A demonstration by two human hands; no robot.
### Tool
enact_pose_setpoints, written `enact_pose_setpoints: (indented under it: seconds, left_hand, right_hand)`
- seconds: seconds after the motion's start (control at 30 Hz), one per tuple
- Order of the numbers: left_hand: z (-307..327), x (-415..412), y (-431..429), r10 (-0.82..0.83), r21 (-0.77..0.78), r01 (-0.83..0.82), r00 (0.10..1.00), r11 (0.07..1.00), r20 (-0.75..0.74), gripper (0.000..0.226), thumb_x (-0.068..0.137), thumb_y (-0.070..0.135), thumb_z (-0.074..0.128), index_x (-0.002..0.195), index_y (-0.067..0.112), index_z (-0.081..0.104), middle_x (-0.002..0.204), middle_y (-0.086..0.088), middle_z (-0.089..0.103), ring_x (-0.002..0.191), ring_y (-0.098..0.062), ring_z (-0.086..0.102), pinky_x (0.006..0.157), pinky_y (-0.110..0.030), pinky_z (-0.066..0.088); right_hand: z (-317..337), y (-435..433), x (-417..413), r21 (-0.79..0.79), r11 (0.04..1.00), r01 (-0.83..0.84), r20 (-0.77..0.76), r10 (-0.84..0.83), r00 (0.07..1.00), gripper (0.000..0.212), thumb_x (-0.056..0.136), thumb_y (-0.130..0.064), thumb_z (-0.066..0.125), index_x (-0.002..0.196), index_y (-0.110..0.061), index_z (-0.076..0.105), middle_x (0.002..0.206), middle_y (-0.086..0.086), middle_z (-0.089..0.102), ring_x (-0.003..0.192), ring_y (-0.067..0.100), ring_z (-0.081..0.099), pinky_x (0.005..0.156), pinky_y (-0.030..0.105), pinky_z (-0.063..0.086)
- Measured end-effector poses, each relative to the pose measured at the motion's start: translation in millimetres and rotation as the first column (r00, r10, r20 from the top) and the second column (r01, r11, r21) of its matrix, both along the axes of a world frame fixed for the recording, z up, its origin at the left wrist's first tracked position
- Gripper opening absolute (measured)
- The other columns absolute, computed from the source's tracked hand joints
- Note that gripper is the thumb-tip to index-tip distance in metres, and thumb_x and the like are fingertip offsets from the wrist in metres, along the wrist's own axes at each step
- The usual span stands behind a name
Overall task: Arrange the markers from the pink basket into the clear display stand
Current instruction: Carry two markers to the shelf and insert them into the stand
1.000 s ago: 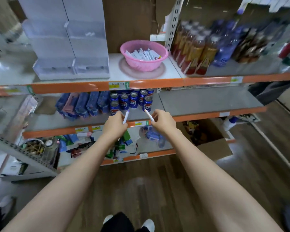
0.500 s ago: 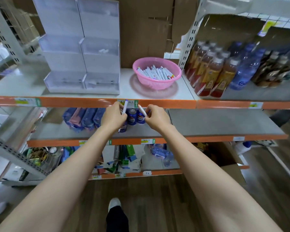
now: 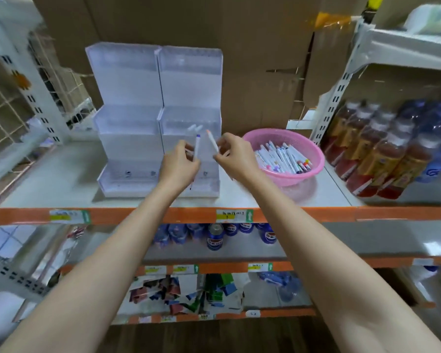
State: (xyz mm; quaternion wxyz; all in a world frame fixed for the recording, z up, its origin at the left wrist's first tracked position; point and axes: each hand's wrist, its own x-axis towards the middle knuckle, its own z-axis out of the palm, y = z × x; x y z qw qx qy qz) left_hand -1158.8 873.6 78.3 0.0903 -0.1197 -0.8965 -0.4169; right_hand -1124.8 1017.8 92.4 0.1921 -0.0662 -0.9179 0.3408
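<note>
The left hand (image 3: 181,165) pinches a purple-tipped marker (image 3: 196,149) upright. The right hand (image 3: 237,160) pinches an orange-tipped marker (image 3: 212,141) tilted leftward. Both are in front of the clear display stand (image 3: 127,80) on the white shelf (image 3: 61,174). Two stored markers (image 3: 195,127) sit in its right middle tier. The pink basket (image 3: 316,161), just right of the stand, holds loose markers (image 3: 283,156).
</note>
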Motion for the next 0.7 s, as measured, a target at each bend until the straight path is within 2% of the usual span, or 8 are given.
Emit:
enact_pose_setpoints:
  seconds: [0.17, 0.37, 0.5, 0.7]
  left_hand:
    - [20, -35, -17, 0.043, 0.051, -0.041, 0.998, 0.998, -0.045, 0.014, 0.083, 0.011, 0.057, 0.097, 0.012, 0.057, 0.084, 0.0, 0.061, 0.072, -0.021, 0.06, 0.067, -0.028, 0.047]
    - [24, -61, -32, 0.115, 0.092, -0.111, 0.992, 0.99, -0.042, 0.017, 0.083, 0.011, 0.058, 0.1, 0.009, 0.057, 0.087, -0.002, 0.062, 0.075, -0.02, 0.059, 0.065, -0.028, 0.048]
    - [22, -68, -38, 0.141, 0.095, -0.136, 0.989, 0.986, -0.039, 0.019, 0.084, 0.013, 0.059, 0.102, 0.007, 0.055, 0.092, -0.004, 0.062, 0.082, -0.022, 0.058, 0.071, -0.029, 0.045]
    - [17, -69, -52, 0.167, 0.128, -0.157, 0.984, 0.979, -0.068, 0.02, 0.086, 0.014, 0.059, 0.104, 0.008, 0.053, 0.092, -0.001, 0.06, 0.081, -0.017, 0.056, 0.065, -0.023, 0.041]
  right_hand:
    - [17, -18, -38, -0.034, 0.998, -0.052, -0.058, 0.05, 0.997, 0.016, 0.08, -0.011, 0.064, 0.096, -0.013, 0.064, 0.083, -0.001, 0.064, 0.082, 0.021, 0.061, 0.07, 0.032, 0.047]
    - [20, -26, -67, -0.066, 0.988, -0.139, -0.114, 0.131, 0.985, 0.014, 0.083, -0.013, 0.067, 0.096, -0.013, 0.061, 0.081, -0.004, 0.062, 0.078, 0.017, 0.062, 0.068, 0.031, 0.049]
    - [15, -32, -76, -0.079, 0.98, -0.183, -0.132, 0.172, 0.976, 0.017, 0.082, -0.009, 0.068, 0.097, -0.009, 0.061, 0.082, -0.003, 0.06, 0.075, 0.015, 0.059, 0.066, 0.027, 0.044]
    - [7, -43, -86, -0.066, 0.969, -0.237, -0.104, 0.229, 0.968, 0.017, 0.082, -0.008, 0.068, 0.097, -0.012, 0.06, 0.083, -0.004, 0.061, 0.077, 0.019, 0.062, 0.073, 0.034, 0.052]
